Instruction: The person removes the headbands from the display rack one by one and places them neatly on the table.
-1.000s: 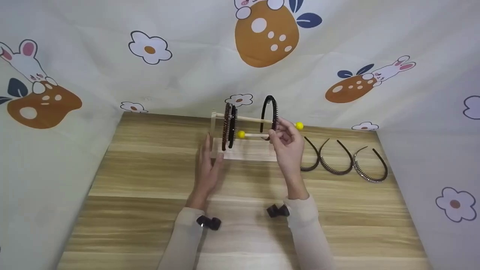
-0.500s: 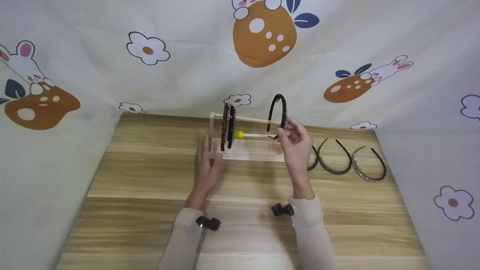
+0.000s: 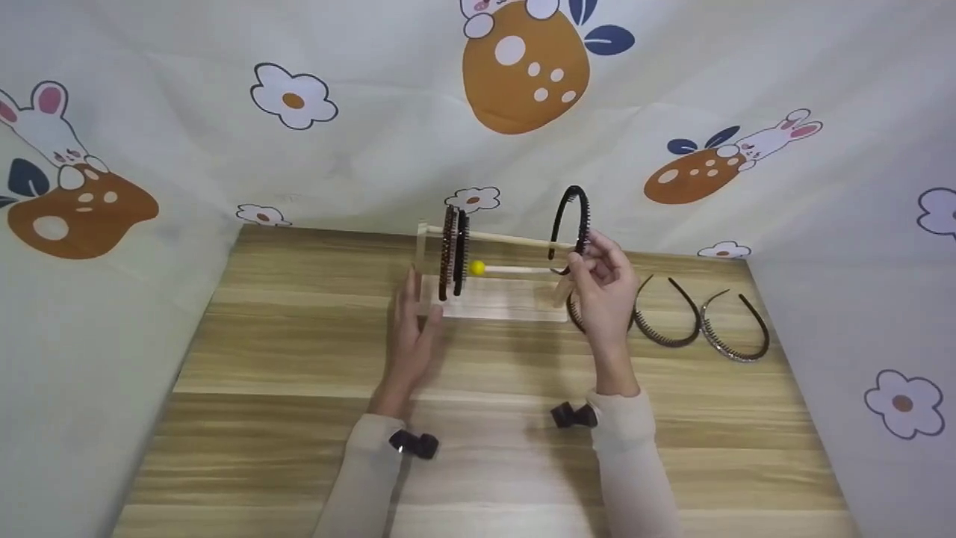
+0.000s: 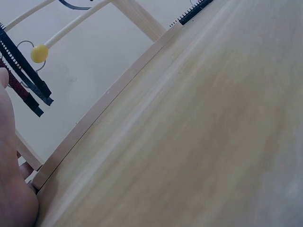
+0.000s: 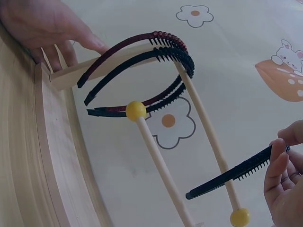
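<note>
A pale wooden rack (image 3: 508,308) stands at the back of the table. My left hand (image 3: 413,336) rests against its left end with fingers extended. On the rear rod (image 3: 504,237), near that end, hang a dark red headband (image 5: 113,49) and a black headband (image 5: 120,66), side by side. My right hand (image 3: 606,288) pinches another black toothed headband (image 3: 585,213) between thumb and fingers. In the right wrist view this headband crosses the rod close to its yellow end ball (image 5: 240,217). The front rod's yellow ball (image 3: 478,267) points left.
Right of the rack, a brown toothed headband (image 3: 668,340) and a glittery one (image 3: 736,351) lie on the wooden table (image 3: 299,448). Another headband (image 3: 573,310) is partly hidden beneath my right hand. A patterned cloth (image 3: 373,164) rises behind the table.
My right hand has moved to the right, carrying the black headband along the rear rod away from the two hanging headbands. My left hand has stayed at the rack's left end.
</note>
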